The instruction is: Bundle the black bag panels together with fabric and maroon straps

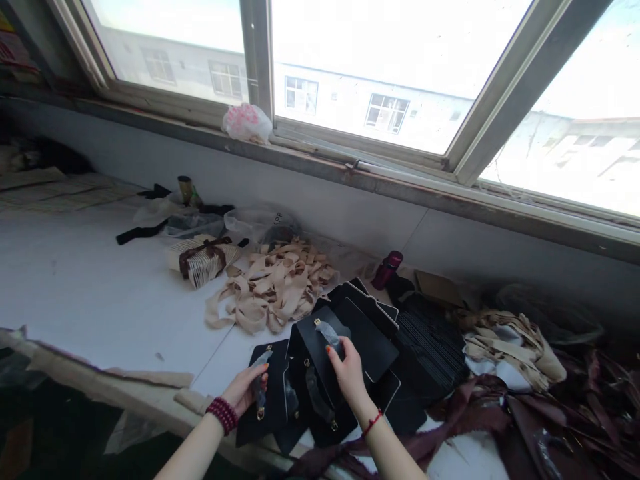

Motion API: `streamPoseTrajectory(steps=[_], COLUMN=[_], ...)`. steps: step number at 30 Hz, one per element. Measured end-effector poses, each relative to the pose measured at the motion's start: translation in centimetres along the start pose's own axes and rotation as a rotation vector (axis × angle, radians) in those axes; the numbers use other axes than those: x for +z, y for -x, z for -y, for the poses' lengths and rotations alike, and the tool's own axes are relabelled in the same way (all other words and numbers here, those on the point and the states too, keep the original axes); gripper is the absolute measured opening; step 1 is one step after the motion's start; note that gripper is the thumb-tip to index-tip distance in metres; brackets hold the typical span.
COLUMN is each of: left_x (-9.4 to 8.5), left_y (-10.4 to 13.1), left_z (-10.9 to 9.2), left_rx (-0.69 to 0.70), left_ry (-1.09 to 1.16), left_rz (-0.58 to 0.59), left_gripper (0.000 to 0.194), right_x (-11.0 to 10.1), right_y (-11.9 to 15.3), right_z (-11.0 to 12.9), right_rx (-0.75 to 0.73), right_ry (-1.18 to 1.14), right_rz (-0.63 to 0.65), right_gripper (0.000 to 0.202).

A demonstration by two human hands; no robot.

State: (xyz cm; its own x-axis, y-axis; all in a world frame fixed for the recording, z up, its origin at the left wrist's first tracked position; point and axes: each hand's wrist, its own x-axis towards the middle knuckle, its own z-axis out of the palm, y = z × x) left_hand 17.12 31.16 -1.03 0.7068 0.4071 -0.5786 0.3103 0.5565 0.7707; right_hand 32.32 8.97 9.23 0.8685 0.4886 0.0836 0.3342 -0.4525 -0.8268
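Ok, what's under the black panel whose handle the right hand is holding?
Past that panel's lower left edge, part of another black panel shows, with a plastic-wrapped handle. Whatever lies directly beneath the held panel is covered.

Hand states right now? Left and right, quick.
Left hand: closed around the leftmost wrapped handle.
Right hand: closed on the lower end of the uppermost wrapped handle.

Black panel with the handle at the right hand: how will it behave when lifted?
The black panel is probably fairly stiff: its face looks flat, its edges straight. It may be light, since it appears thin. Its handle could feel slippery, given the translucent wrapping.
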Motion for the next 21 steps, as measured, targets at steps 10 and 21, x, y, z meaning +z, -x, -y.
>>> streamPoseTrajectory(steps=[10,21], left_x=[-0.6,-8.9], left_y=[7.3,10.8], left_z=[1.6,-0.2], left_rx=[-0.101,0.009], left_ry=[0.659,0.547], left_rz=[-0.175,-0.247], left_gripper=[0.026,0.023], right_x=[12.2,5.9], right_y=[8.4,6.2], right_z=[4.6,-5.4], right_rx=[-0.781,0.209], right_ry=[0.391,0.166], right_rz=[0.453,0.317], right_gripper=[0.023,0.017])
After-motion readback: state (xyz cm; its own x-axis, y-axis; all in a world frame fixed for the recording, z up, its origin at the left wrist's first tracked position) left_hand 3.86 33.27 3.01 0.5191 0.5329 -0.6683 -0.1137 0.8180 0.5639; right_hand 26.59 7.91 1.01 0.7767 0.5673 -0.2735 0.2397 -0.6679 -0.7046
